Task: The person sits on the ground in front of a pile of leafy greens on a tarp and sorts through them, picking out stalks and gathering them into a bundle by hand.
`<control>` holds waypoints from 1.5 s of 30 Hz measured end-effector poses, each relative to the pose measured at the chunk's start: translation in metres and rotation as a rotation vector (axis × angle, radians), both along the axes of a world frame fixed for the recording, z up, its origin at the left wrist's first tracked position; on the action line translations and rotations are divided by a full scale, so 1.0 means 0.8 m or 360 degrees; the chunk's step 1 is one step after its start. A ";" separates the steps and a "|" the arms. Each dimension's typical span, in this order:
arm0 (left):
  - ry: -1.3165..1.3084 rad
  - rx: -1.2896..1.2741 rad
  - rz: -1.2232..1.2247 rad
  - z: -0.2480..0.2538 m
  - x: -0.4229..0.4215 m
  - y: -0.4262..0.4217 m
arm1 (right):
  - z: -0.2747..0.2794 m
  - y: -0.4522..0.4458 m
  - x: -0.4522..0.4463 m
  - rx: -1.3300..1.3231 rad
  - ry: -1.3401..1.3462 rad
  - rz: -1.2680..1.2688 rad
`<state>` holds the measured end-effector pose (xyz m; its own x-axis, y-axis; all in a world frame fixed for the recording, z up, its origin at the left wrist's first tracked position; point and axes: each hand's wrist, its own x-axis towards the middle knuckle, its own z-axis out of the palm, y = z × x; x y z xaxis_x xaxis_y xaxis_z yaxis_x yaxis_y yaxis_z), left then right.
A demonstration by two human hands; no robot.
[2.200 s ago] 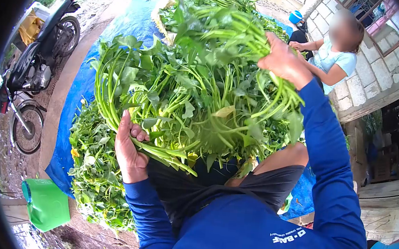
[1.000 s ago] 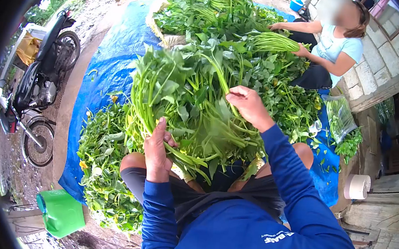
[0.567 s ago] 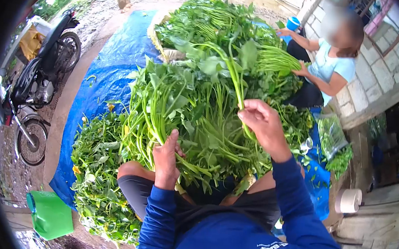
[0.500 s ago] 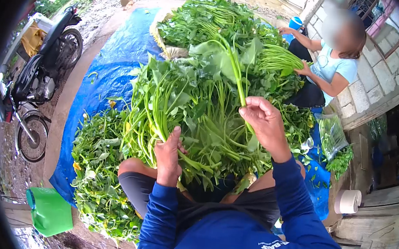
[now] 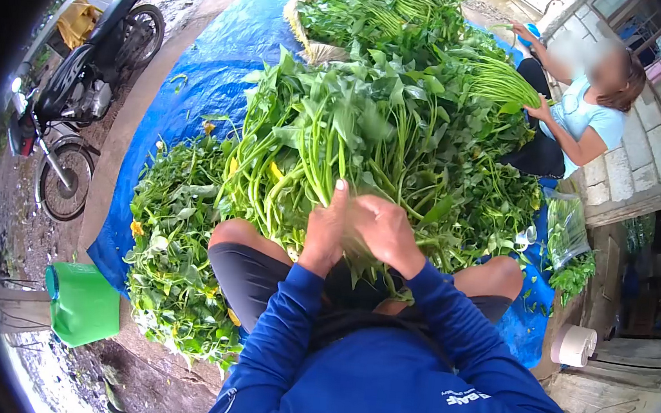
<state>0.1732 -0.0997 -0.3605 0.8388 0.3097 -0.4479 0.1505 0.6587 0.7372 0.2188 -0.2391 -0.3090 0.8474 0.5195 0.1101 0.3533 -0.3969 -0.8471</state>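
Observation:
My left hand (image 5: 325,226) is closed around the lower ends of a bunch of water spinach (image 5: 321,154), thumb up along the stems. The leafy tops of the bunch fan out away from me. Right beside it, my right hand (image 5: 392,234) has its fingers curled in against the left hand. Those fingertips are smeared by motion, and what they grip is hidden. Beneath and beyond both hands lies a big heap of loose water spinach (image 5: 453,154), between and in front of my bent knees.
A blue tarp (image 5: 217,63) lies under the greens. Another pile of leaves (image 5: 173,248) is at my left, near a green container (image 5: 86,305). Across at the right, a person (image 5: 585,123) holds a bunch of stems (image 5: 502,81). A motorcycle (image 5: 80,98) stands at far left.
My right hand has come down and left, from holding a long stem apart to meeting my left hand. The left hand with its bunch has shifted right and up in view.

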 end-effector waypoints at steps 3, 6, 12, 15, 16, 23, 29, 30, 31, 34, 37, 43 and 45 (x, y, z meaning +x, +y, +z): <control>-0.0037 -0.0052 0.0075 -0.004 0.001 -0.015 | -0.013 0.001 0.000 -0.0147 0.0001 0.0277; 0.0134 -0.0019 -0.0031 -0.005 -0.007 -0.001 | -0.011 -0.013 0.011 -0.0297 -0.0023 0.0493; 0.0057 0.0003 -0.0040 0.006 -0.013 -0.007 | 0.019 0.021 0.064 -0.0524 0.0251 0.0021; 0.0001 0.0005 -0.0013 0.004 -0.011 -0.006 | -0.001 0.020 0.062 -0.0029 0.0829 0.0025; 0.0007 -0.0005 -0.0005 -0.001 -0.011 0.000 | -0.004 0.019 0.059 0.0206 0.1097 0.0044; 0.0201 -0.0046 0.0458 -0.031 -0.008 0.013 | 0.021 -0.017 0.017 0.0463 0.1205 0.0207; -0.0020 0.0263 0.0633 -0.043 -0.009 -0.009 | 0.000 -0.007 0.009 0.0489 0.1276 0.0243; -0.0012 0.0217 0.0526 -0.042 -0.012 -0.008 | -0.006 -0.004 0.008 0.0534 0.1368 0.0209; -0.0003 0.0173 0.0423 -0.041 -0.014 -0.005 | -0.009 -0.007 0.011 0.0531 0.1441 0.0254; 0.0065 -0.0074 0.0189 -0.029 -0.019 0.014 | 0.000 -0.016 0.021 0.0523 0.1592 0.0315; 0.0123 -0.0158 0.0127 -0.013 -0.016 0.026 | 0.013 -0.032 0.022 0.0556 0.1596 0.0294; -0.0026 -0.0180 0.0210 0.039 -0.004 0.028 | 0.062 -0.066 0.016 0.0915 0.1499 0.0339; -0.0061 -0.0311 0.0286 0.034 0.002 0.054 | 0.086 -0.094 0.022 0.1078 0.1370 0.0232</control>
<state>0.1749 -0.0567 -0.3334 0.7956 0.3662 -0.4825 -0.0077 0.8026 0.5964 0.2362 -0.3147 -0.2403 0.7129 0.6758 -0.1875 -0.4530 0.2396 -0.8587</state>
